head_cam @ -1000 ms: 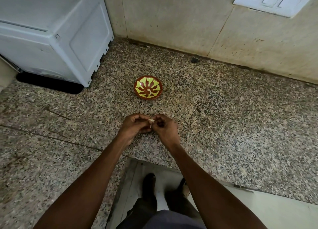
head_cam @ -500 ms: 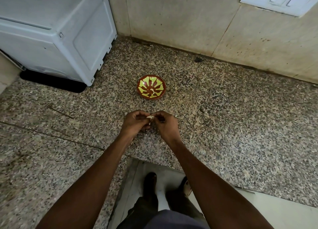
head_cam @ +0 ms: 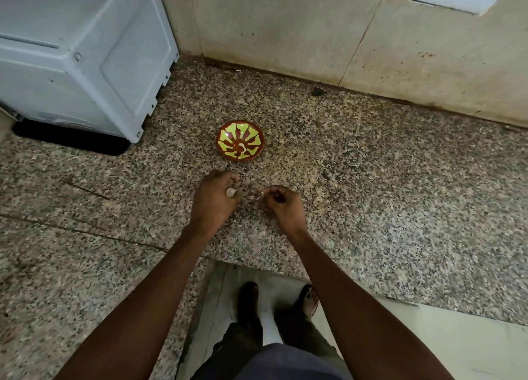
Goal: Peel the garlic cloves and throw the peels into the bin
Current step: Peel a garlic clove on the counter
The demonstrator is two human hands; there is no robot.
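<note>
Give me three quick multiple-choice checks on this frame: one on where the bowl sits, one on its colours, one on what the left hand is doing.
1. Where is the bowl?
A. On the counter beyond the hands
B. On the floor by the feet
C. On top of the white appliance

2. What colours is the bowl?
A. Blue and white
B. Red-brown with yellow-green pattern
C. Plain black

3. What is the left hand doing?
A. Lying flat on the counter
B. Holding a clove
C. Gripping the bowl

Answers:
1 A: it stands on the speckled counter, past both hands.
2 B: yellow-green shapes show on a red-brown ground.
3 B: a pale clove shows at its curled fingers, apart from the right hand.
</note>
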